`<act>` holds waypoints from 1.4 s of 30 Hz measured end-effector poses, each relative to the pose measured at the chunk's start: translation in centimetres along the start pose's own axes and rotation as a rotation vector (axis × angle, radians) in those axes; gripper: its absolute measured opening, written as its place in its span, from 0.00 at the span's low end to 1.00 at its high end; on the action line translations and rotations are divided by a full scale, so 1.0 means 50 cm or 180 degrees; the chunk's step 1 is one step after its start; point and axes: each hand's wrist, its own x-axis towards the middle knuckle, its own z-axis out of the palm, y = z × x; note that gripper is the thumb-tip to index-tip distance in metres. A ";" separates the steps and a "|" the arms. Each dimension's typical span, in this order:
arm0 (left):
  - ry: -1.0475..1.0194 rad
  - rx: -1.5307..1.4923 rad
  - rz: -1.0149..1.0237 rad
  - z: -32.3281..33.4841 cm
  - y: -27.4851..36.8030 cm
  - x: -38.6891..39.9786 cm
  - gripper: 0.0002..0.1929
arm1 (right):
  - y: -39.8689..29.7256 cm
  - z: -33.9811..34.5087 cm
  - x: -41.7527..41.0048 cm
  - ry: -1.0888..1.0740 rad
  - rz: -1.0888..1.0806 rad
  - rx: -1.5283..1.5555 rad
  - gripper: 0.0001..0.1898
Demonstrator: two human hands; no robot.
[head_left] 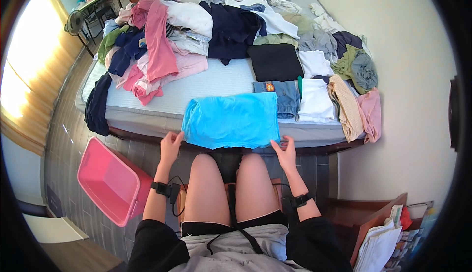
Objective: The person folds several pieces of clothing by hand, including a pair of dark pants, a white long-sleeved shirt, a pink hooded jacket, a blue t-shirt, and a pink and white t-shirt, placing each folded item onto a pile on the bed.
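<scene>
A bright blue folded cloth garment (232, 120) lies at the bed's front edge and hangs a little over it. My left hand (172, 143) is at its lower left corner, thumb and fingertips close together at the fabric's edge. At its lower right corner is my right hand (284, 147), the thumb touching or nearly touching the cloth and the fingers curled. Whether either hand pinches the fabric is hard to tell. Folded denim (289, 96) lies partly under the blue garment's right side. Beside it are folded white cloth (316, 100) and, further back, a folded black garment (276, 61).
Unfolded clothes, among them a pink garment (160, 39) and a navy one (234, 28), lie heaped across the bed (143, 119). A pink plastic tub (110, 183) stands on the floor at left. A wall (398, 69) bounds the right side.
</scene>
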 end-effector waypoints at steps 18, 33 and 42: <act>0.1041 0.1002 0.1749 0.039 0.103 0.054 0.13 | 0.023 0.053 0.011 -0.0774 0.0993 0.1748 0.16; -0.0664 0.0649 -0.0045 0.123 0.133 0.289 0.20 | 0.013 0.041 0.024 -0.0748 0.1246 0.1829 0.12; -0.0748 -0.2047 -0.1040 0.096 0.100 0.328 0.16 | 0.006 0.044 0.021 -0.0817 0.1045 0.1540 0.12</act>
